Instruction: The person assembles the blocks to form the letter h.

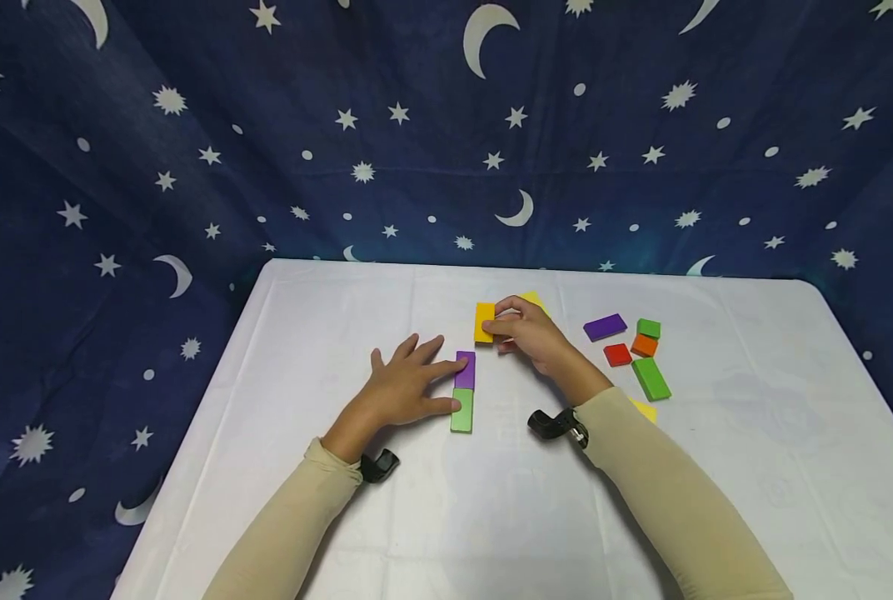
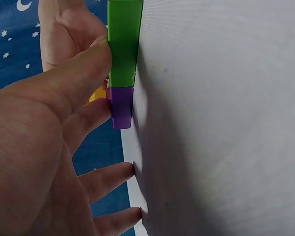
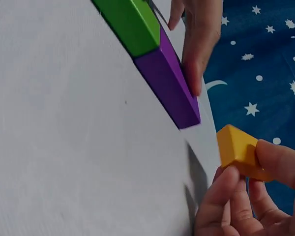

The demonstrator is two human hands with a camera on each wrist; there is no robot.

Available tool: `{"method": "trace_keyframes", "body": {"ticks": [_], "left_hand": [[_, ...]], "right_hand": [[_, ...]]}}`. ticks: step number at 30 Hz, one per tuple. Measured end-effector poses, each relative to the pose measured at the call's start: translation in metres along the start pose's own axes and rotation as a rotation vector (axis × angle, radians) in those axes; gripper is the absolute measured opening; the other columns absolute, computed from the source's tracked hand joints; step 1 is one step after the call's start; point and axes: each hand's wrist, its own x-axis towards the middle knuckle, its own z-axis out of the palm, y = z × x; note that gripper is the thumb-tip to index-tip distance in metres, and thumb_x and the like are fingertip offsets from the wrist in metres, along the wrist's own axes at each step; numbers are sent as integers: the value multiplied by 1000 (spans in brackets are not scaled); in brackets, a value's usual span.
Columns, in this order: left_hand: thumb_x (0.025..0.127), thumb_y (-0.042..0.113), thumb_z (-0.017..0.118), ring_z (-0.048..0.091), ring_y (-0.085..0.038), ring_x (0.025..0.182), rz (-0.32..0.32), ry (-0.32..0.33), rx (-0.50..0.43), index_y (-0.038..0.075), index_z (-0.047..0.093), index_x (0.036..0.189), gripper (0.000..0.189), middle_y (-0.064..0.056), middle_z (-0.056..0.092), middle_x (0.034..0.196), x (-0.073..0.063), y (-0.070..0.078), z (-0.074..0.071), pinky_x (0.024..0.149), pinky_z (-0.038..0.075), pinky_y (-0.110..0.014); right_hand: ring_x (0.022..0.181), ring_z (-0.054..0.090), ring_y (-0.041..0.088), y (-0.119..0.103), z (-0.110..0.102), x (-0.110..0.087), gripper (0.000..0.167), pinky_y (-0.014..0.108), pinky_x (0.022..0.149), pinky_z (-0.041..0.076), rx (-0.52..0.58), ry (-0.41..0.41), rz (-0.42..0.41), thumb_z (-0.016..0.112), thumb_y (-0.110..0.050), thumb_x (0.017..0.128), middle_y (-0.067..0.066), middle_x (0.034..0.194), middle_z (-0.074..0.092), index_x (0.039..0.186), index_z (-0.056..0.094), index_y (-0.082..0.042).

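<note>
Two blocks lie end to end on the white table: a green block (image 1: pixel 461 412) nearer me and a purple block (image 1: pixel 465 379) beyond it. My left hand (image 1: pixel 397 390) is spread beside them, its thumb touching the green block and its index finger on the purple one. In the left wrist view, the other fingertips (image 2: pixel 123 171) reach to the tabletop. With thumb and fingers, my right hand (image 1: pixel 531 335) pinches a yellow-orange block (image 1: pixel 484 321) just past the purple block's far end. The right wrist view shows this yellow-orange block (image 3: pixel 238 150) apart from the purple block (image 3: pixel 167 88).
To the right lie another purple block (image 1: pixel 605 327), a small green block (image 1: pixel 648 328), an orange block (image 1: pixel 645 345), a red block (image 1: pixel 617 355) and a longer green block (image 1: pixel 651 379). Yellow blocks (image 1: pixel 534 300) show partly behind my right hand and sleeve. A starry cloth (image 1: pixel 446 167) hangs behind.
</note>
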Motion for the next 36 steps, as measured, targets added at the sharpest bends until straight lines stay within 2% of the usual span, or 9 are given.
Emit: {"method": "trace_keyframes", "body": {"ticks": [9, 14, 22, 36], "left_hand": [[89, 68, 64, 16, -43, 157, 9, 0, 0, 47, 47, 150, 67, -4, 28, 169, 0, 1, 0, 107, 13, -87], [89, 68, 65, 16, -44, 157, 1, -6, -4, 46, 47, 150, 68, -3, 27, 170, 1, 0, 0, 107, 12, -87], [89, 66, 66, 17, -44, 157, 5, -8, -4, 45, 46, 151, 69, -5, 28, 170, 0, -1, -2, 106, 12, -88], [88, 69, 65, 19, -45, 156, 23, 11, 6, 44, 48, 151, 70, -5, 30, 169, 1, -1, 1, 105, 14, -89]], "right_hand": [[80, 70, 12, 5, 3, 10, 52, 21, 65, 57, -45, 39, -27, 81, -20, 89, 5, 108, 66, 134, 56, -16], [80, 68, 14, 9, 5, 15, 48, 22, 68, 60, -131, 43, -47, 84, -20, 86, 7, 108, 61, 129, 64, -14], [81, 67, 15, 11, 11, 16, 47, 24, 73, 61, -210, 64, -69, 85, -20, 85, 7, 101, 65, 128, 67, -14], [71, 66, 12, 12, 11, 16, 46, 21, 67, 58, -309, 82, -101, 86, -20, 83, 3, 90, 67, 126, 70, -14]]}}
